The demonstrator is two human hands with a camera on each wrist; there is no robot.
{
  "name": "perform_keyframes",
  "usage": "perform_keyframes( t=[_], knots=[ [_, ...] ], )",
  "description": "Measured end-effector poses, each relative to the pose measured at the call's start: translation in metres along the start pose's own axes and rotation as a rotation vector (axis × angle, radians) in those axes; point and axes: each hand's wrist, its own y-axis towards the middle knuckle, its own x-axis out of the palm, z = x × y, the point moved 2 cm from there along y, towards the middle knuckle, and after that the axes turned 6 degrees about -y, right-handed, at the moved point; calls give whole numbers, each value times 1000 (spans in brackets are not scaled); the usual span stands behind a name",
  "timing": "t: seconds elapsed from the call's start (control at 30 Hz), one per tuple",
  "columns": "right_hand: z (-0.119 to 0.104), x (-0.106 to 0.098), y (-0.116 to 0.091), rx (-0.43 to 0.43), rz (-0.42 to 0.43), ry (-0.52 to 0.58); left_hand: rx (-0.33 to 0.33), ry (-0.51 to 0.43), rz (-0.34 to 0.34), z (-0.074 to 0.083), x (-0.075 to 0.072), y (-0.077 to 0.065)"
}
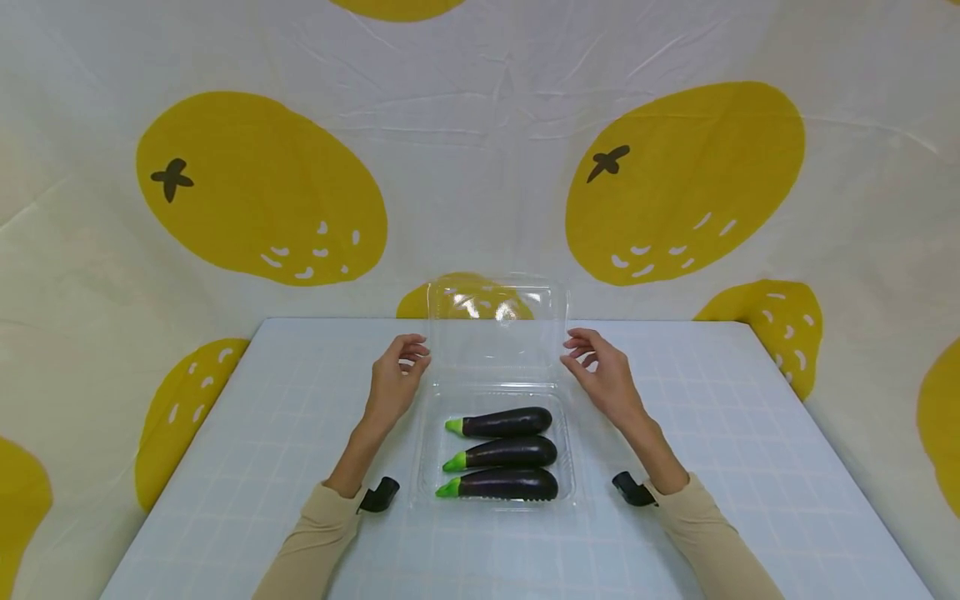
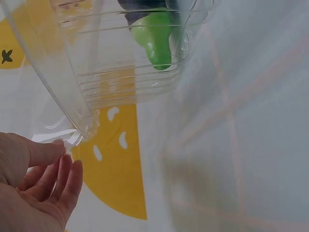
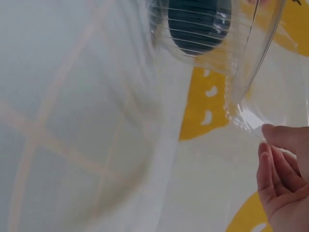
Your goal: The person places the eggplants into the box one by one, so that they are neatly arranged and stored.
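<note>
A clear plastic clamshell container (image 1: 495, 507) stands on the table with its hinged lid (image 1: 498, 354) raised at the back. Three dark purple eggplants, a rear one (image 1: 507, 422), a middle one (image 1: 517, 452) and a front one (image 1: 517, 483), lie side by side in its base, green stem ends to the left. My left hand (image 1: 396, 379) pinches the lid's left edge; the left wrist view shows the thumb and fingertips of this hand (image 2: 43, 181) at a lid corner. Opposite it, my right hand (image 1: 603, 375) pinches the right edge, and the right wrist view shows the same hand (image 3: 285, 169) there.
The table (image 1: 225, 467) has a pale checked cover. Right behind it hangs a white cloth (image 1: 480, 167) printed with big yellow fruit. Black wrist cameras, one on the left (image 1: 381, 495) and one on the right (image 1: 632, 490), jut inward from the beige sleeves.
</note>
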Motion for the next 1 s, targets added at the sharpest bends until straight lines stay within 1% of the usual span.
perform_keyframes(
  t=[0.13,0.3,0.5,0.73,0.87,1.0],
  knots=[
    [-3,-3,-2,16,10,21,15,2,9,1,-1,-2],
    [-7,-8,-7,48,16,95,29,-14,14,2,-3,-6],
    [-12,-12,-12,41,20,172,74,1,46,6,-7,-14],
    [-16,-18,-19,68,-12,180,101,3,63,8,-11,-22],
    [-22,-22,-23,82,-32,165,86,-20,52,10,-13,-26],
    [-23,-23,-29,113,-59,157,47,-85,17,12,-15,-29]
  ],
)
